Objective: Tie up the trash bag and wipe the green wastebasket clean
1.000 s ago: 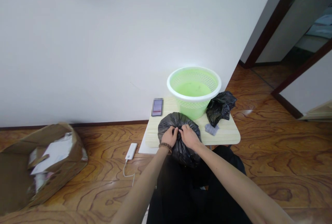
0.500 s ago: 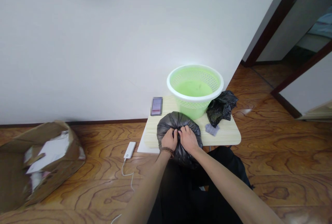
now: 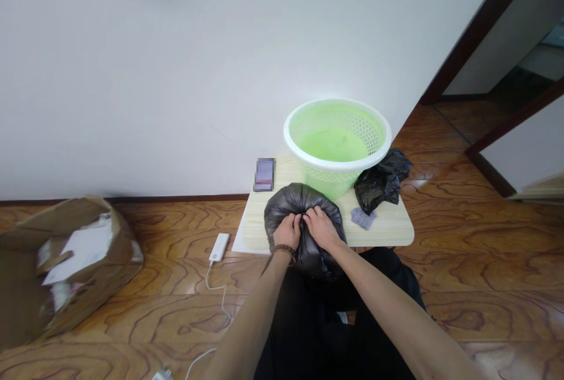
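A full, rounded black plastic bag (image 3: 282, 201) rests at the front edge of a small pale wooden table (image 3: 392, 230), bulging toward my lap. My left hand (image 3: 287, 232), with a beaded bracelet at the wrist, is closed on the gathered top of the bag. Pinching the same gathered plastic from the other side is my right hand (image 3: 321, 227). The fingertips of both hands nearly meet at the centre, where folds radiate outward. Whatever fills the bag is hidden. Just behind it stands a light green basket (image 3: 332, 177) with a white rim.
A crumpled black bag (image 3: 383, 183) and a small grey cloth (image 3: 363, 218) lie right of the basket. A phone (image 3: 265, 174) lies at the table's back left. On the wooden floor are a white power bank (image 3: 219, 247) with a cable and an open cardboard box (image 3: 101, 271) holding papers.
The view has shifted slightly. Both hands stay at the bag's gathered top, with the fingers a little closer together.
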The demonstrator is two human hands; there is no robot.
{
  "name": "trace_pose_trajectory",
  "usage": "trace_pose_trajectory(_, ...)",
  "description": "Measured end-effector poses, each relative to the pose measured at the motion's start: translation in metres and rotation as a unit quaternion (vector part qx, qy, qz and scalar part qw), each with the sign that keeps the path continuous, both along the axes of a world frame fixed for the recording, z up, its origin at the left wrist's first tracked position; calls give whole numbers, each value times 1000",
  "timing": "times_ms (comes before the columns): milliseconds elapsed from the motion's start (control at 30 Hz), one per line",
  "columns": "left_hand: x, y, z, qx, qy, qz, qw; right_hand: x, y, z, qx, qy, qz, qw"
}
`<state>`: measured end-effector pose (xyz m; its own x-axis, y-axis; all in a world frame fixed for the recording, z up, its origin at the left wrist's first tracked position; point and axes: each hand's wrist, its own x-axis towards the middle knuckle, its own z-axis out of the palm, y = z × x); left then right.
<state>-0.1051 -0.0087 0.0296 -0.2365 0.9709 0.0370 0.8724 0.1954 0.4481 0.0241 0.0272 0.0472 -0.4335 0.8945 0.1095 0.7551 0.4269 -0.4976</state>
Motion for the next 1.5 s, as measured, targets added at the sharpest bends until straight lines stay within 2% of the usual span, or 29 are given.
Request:
trace_pose_trajectory(200, -10, 10, -3, -25, -77, -11, 997, 5, 12, -10, -47, 80, 20, 996)
trace_pose_trajectory(400, -24, 20, -8, -44, -218, -13, 975, 6, 20, -14, -55, 111, 46, 991)
trace_pose_trajectory(500, -26, 23, -9, -46, -252, -12, 967, 7, 23, -16, -73, 122, 49, 989)
trace_pose_trajectory(1233, -23, 24, -3, -73, -176, -21, 981, 3, 19, -11, -64, 74, 19, 995)
trace_pose_trajectory(1500, -23, 25, -3, -74, -176, -21, 981, 2, 19, -12, -64, 70, 16, 995)
